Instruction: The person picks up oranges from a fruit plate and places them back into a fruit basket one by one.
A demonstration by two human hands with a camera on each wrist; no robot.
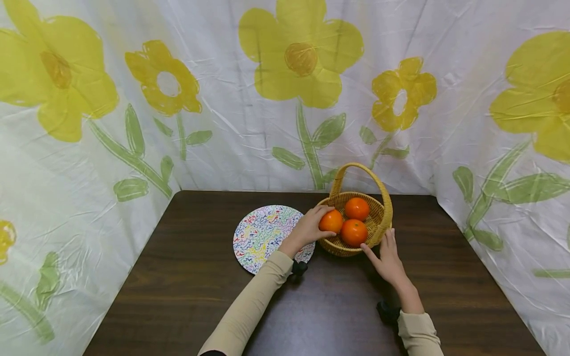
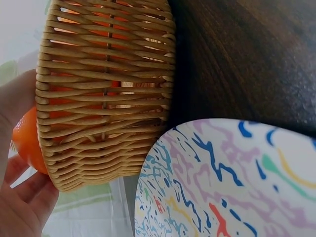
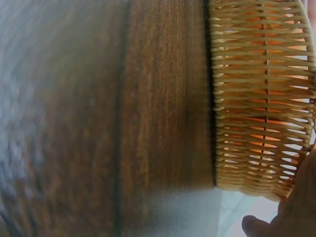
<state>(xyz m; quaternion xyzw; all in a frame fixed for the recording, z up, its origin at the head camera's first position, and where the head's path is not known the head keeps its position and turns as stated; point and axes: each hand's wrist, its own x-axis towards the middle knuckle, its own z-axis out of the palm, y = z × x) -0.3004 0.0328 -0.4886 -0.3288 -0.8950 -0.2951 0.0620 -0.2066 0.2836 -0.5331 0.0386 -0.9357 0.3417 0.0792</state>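
A wicker basket [image 1: 340,250] with an arched handle stands at the back right of the table, with three round orange fruits, probably oranges, inside. My left hand [image 1: 310,226] reaches over the left rim and grips the leftmost orange [image 1: 331,221], thumb in front and fingers behind. In the left wrist view that orange [image 2: 29,140] shows between the fingers at the rim. Two other oranges, one at the back [image 1: 357,209] and one in front [image 1: 354,233], lie beside it. My right hand [image 1: 388,259] rests against the basket's right front side, fingers extended and thumb at the rim.
A round plate [image 1: 262,232] with a multicoloured squiggle pattern lies left of the basket, partly under my left forearm. The dark wooden table [image 1: 178,287] ends at a white curtain [image 1: 231,148] printed with yellow flowers.
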